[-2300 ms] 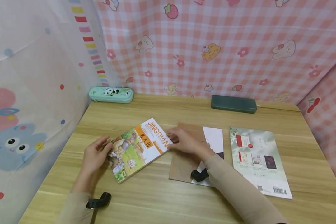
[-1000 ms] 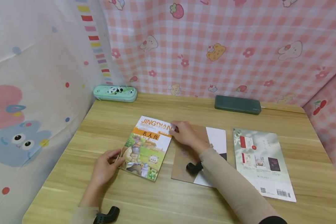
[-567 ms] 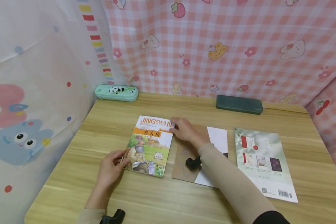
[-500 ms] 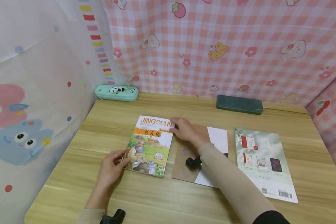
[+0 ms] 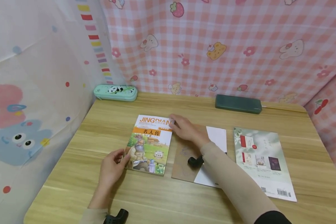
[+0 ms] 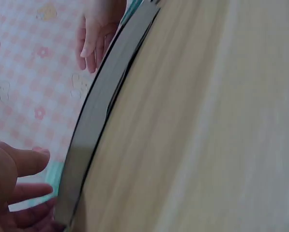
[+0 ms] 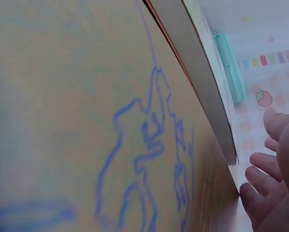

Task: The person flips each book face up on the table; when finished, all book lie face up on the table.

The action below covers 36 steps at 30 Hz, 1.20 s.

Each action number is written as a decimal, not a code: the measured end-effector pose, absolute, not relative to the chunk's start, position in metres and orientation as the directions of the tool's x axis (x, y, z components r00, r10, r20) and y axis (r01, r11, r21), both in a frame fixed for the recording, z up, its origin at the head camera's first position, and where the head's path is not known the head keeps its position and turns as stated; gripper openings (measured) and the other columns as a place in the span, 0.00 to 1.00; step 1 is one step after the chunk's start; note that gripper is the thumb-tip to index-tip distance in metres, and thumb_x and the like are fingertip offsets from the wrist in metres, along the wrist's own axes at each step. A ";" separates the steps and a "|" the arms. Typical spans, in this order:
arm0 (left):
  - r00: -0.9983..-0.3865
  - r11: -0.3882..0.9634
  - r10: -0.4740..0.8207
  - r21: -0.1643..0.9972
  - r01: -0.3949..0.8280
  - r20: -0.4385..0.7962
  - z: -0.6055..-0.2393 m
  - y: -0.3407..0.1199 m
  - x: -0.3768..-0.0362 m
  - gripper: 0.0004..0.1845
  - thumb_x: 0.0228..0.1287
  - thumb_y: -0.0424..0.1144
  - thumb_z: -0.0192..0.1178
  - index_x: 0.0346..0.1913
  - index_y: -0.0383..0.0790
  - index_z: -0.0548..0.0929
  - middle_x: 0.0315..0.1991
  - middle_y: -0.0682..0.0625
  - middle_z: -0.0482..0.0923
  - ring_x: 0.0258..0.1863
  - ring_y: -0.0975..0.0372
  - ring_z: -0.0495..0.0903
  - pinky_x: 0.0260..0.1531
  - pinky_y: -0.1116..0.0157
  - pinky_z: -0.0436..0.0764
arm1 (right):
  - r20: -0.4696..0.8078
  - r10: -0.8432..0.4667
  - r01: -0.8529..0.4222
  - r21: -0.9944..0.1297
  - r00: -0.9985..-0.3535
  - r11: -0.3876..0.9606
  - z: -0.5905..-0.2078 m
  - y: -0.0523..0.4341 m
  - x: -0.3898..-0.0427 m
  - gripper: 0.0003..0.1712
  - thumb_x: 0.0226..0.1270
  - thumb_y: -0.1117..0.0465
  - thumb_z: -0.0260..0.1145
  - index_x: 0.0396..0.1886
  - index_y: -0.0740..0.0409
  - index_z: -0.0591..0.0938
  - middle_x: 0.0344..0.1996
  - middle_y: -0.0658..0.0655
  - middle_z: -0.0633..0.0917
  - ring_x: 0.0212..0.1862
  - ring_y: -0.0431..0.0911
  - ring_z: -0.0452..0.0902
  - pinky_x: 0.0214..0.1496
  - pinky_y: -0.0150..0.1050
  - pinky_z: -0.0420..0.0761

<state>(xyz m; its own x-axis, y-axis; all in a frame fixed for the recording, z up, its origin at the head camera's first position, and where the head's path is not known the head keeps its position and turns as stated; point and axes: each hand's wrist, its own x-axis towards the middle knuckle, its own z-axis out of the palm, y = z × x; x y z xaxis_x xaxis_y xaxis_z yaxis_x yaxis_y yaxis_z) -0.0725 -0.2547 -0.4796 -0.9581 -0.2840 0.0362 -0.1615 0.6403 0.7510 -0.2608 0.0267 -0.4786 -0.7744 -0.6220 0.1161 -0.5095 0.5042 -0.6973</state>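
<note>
A paperback book (image 5: 148,146) with an orange and white title band and a painted bearded figure lies face up on the table, nearly square to it. My left hand (image 5: 111,168) is at its lower left edge, fingers loosely bent, thumb by the cover. In the left wrist view the left thumb (image 6: 30,160) stands apart from the book's side (image 6: 93,125). At the upper right corner, my right hand (image 5: 186,127) lies with fingers extended. The right wrist view shows those right fingers (image 7: 263,183) spread beside the book's edge (image 7: 183,53), not curled round it.
A brown and white booklet (image 5: 184,165) lies under the right forearm, partly hidden. Right of it is a pale green magazine (image 5: 264,165). At the back stand a mint panda pencil case (image 5: 116,93) and a dark green case (image 5: 238,104) with a thin stick (image 5: 285,109).
The book has turned from a slant to nearly straight and shifted right, both hands moving with it. In the last half second the right hand's fingers have straightened at its corner.
</note>
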 end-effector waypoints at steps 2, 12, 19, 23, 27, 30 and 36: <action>-0.953 0.657 -0.300 0.735 -0.169 0.048 -0.476 -0.250 -0.073 0.24 0.68 0.41 0.67 0.59 0.25 0.81 0.50 0.31 0.83 0.47 0.45 0.84 0.50 0.49 0.84 | 0.092 -0.604 -0.482 -0.701 -0.792 0.525 -0.476 0.033 -0.257 0.22 0.79 0.56 0.59 0.65 0.61 0.74 0.61 0.61 0.78 0.67 0.53 0.70 0.73 0.48 0.68; -0.961 0.692 -0.114 0.714 0.105 0.252 -0.471 -0.229 -0.075 0.27 0.65 0.38 0.70 0.63 0.27 0.77 0.62 0.33 0.75 0.63 0.41 0.74 0.64 0.43 0.73 | 0.085 -0.533 -0.436 -0.689 -0.842 0.578 -0.466 0.059 -0.244 0.34 0.76 0.54 0.63 0.75 0.63 0.67 0.72 0.63 0.70 0.75 0.58 0.61 0.78 0.51 0.59; -0.958 0.654 0.002 0.724 0.217 0.285 -0.470 -0.211 -0.076 0.31 0.65 0.38 0.70 0.68 0.30 0.74 0.68 0.33 0.71 0.68 0.40 0.70 0.68 0.42 0.68 | 0.119 -0.498 -0.436 -0.680 -0.859 0.589 -0.470 0.076 -0.233 0.33 0.75 0.55 0.64 0.73 0.66 0.69 0.69 0.65 0.74 0.72 0.59 0.66 0.76 0.52 0.63; -0.960 0.657 0.035 0.717 0.231 0.277 -0.472 -0.204 -0.077 0.32 0.65 0.39 0.70 0.68 0.29 0.73 0.69 0.34 0.70 0.69 0.41 0.68 0.69 0.41 0.66 | 0.075 -0.472 -0.380 -0.708 -0.879 0.595 -0.472 0.087 -0.224 0.35 0.75 0.51 0.64 0.73 0.64 0.69 0.69 0.63 0.73 0.72 0.57 0.65 0.77 0.52 0.62; -0.957 0.658 0.056 0.710 0.251 0.286 -0.472 -0.198 -0.078 0.32 0.64 0.38 0.71 0.67 0.29 0.74 0.69 0.36 0.71 0.70 0.43 0.68 0.70 0.42 0.66 | 0.050 -0.448 -0.342 -0.723 -0.893 0.601 -0.470 0.098 -0.216 0.37 0.75 0.48 0.64 0.74 0.63 0.68 0.70 0.63 0.73 0.73 0.57 0.64 0.77 0.53 0.62; -0.946 0.657 0.091 0.695 0.293 0.313 -0.473 -0.191 -0.077 0.32 0.63 0.37 0.72 0.67 0.29 0.75 0.68 0.37 0.73 0.70 0.44 0.69 0.70 0.44 0.67 | 0.047 -0.439 -0.337 -0.714 -0.897 0.613 -0.470 0.105 -0.211 0.37 0.74 0.47 0.64 0.74 0.62 0.68 0.70 0.63 0.73 0.73 0.57 0.64 0.76 0.54 0.63; -0.927 0.655 0.182 0.663 0.363 0.328 -0.479 -0.173 -0.073 0.33 0.61 0.40 0.72 0.66 0.30 0.75 0.68 0.36 0.72 0.67 0.44 0.71 0.67 0.43 0.69 | 0.063 -0.452 -0.363 -0.697 -0.890 0.618 -0.469 0.123 -0.202 0.37 0.74 0.49 0.66 0.74 0.62 0.68 0.67 0.63 0.76 0.71 0.58 0.68 0.74 0.56 0.67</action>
<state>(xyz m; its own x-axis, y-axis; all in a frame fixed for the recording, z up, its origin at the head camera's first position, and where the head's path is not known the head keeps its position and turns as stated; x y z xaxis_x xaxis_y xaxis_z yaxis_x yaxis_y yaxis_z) -0.0734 -0.1727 -0.4787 -0.9270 0.1819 0.3280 0.3631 0.6547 0.6629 -0.2025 0.1226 -0.4694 -0.8897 -0.4523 0.0626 -0.3633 0.6182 -0.6970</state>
